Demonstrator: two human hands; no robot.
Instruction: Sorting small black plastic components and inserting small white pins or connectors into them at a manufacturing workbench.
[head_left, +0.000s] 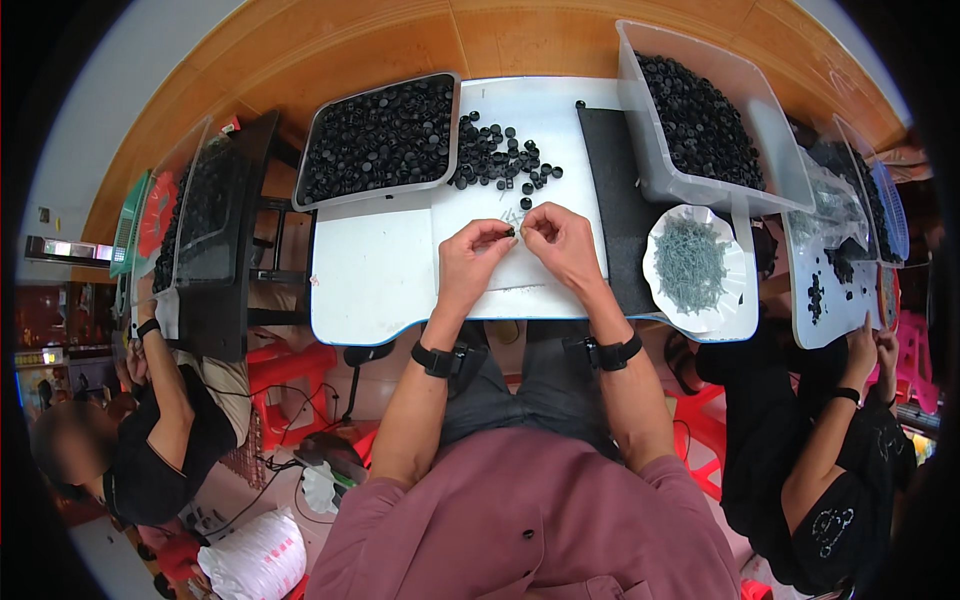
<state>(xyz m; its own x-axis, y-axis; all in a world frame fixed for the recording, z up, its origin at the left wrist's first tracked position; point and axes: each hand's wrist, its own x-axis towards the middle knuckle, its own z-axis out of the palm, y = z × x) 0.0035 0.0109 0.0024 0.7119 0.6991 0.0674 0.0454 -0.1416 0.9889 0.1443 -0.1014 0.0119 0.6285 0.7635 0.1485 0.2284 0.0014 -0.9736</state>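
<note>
Over the white table [370, 290], my left hand [472, 262] is closed in a pinch on a small black round part [510, 232]. My right hand [562, 245] meets it almost fingertip to fingertip, also pinched. What the right fingers hold is too small to make out. Just beyond the hands lie a few thin pale pins [511, 215] and a loose black part [526, 203]. Further off, a scattered pile of black round parts [495, 158] spreads across the tabletop.
A clear tray of black parts [457, 130] stands at the far left, a deep clear bin [790, 180] at the far right. A white fluted dish [735, 290] holds grey pins beside a black mat [620, 240]. Co-workers sit on both sides, one in a black shirt [800, 470].
</note>
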